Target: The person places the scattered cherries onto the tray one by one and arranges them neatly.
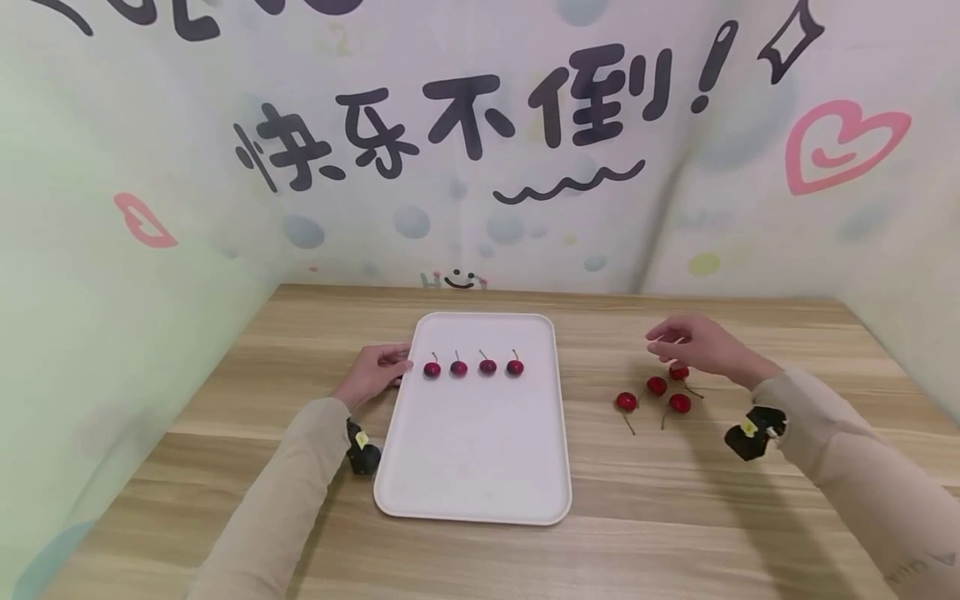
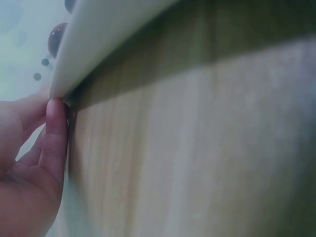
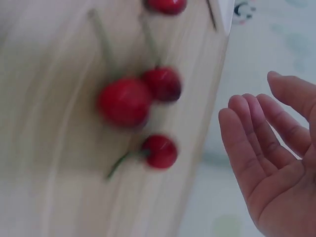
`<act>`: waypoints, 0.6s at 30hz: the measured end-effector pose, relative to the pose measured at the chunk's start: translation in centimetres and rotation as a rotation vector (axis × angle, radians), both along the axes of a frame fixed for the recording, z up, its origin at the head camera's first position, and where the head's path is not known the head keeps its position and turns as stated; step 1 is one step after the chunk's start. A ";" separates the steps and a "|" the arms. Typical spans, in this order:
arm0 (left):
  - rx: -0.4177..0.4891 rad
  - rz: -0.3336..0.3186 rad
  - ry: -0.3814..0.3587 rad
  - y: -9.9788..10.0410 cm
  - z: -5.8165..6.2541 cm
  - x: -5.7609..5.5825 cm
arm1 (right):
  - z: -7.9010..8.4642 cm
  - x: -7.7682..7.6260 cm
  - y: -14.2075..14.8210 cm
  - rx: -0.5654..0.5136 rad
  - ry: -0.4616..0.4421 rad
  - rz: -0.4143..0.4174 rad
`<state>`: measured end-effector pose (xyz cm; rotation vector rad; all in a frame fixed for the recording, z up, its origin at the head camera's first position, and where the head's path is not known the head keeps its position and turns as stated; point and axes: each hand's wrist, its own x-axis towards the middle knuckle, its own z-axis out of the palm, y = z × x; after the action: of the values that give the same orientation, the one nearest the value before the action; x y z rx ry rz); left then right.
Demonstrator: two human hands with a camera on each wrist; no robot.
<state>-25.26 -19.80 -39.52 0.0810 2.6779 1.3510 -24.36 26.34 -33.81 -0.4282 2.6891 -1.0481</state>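
Observation:
A white rectangular tray [image 1: 480,450] lies on the table, with several red cherries [image 1: 487,367] in a row across its upper half, stems pointing away. At the tray's left edge my left hand [image 1: 371,372] holds the rim; the left wrist view shows the fingers [image 2: 57,123] against the tray's edge [image 2: 98,44]. Over on the right, my right hand [image 1: 701,343] hovers above several loose stemmed cherries [image 1: 657,386]. In the right wrist view its fingers [image 3: 237,140] are loosely extended and hold nothing, apart from the nearest cherry [image 3: 160,151].
The wood-grain table [image 1: 615,542] extends around the tray. Behind it hangs a pale printed cloth [image 1: 450,192] with black characters and a pink heart. A small black camera [image 1: 753,433] sits on the right wrist, another [image 1: 363,454] on the left.

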 end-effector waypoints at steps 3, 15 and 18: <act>-0.009 -0.001 0.001 0.0 0.0 0.0 | -0.6 0.4 1.6 -0.017 -0.023 -0.016; -0.020 0.002 0.006 -0.2 -0.1 0.0 | -3.1 2.2 4.4 -0.012 0.005 -0.105; -0.014 0.000 0.003 -0.1 -0.1 -0.1 | -3.6 2.3 4.5 -0.015 0.002 -0.130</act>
<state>-25.33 -19.92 -39.62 0.0809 2.6899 1.3326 -22.09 30.87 -37.37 -0.2607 2.7444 -1.1025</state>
